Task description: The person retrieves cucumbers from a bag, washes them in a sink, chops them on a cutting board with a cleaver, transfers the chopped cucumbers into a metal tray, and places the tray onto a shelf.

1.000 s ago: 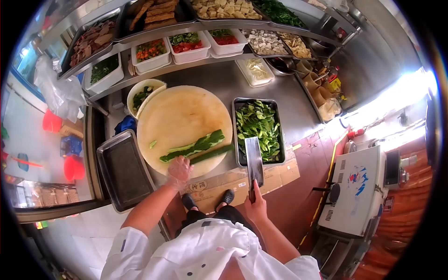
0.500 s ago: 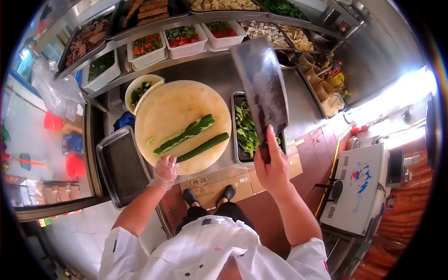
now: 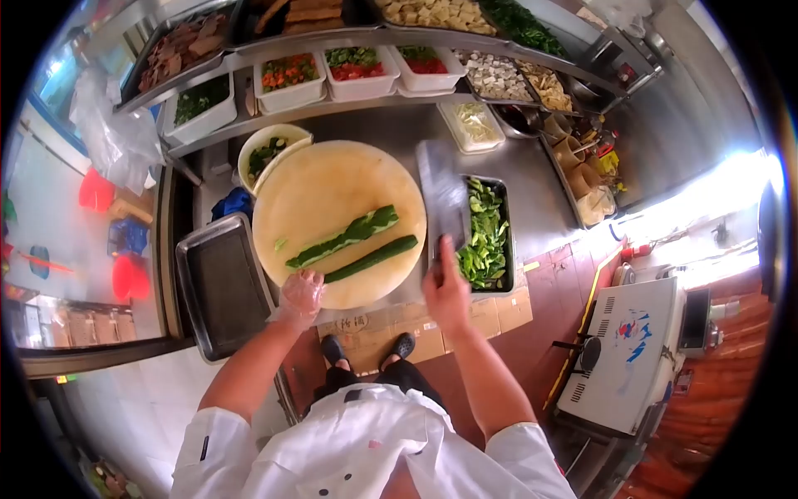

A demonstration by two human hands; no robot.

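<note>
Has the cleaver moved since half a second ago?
Yes. Judged against the round chopping board, the cleaver in the right hand has shifted left, nearer the board's right edge.

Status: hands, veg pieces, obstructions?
Left grip, gloved, at long green vegetable pieces on round pale board. Right grip on broad metal cleaver. Nothing lying across pieces.

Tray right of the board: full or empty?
Mostly full: cut green pieces cover most of the visible tray. The cleaver hides part of its left side.
</note>
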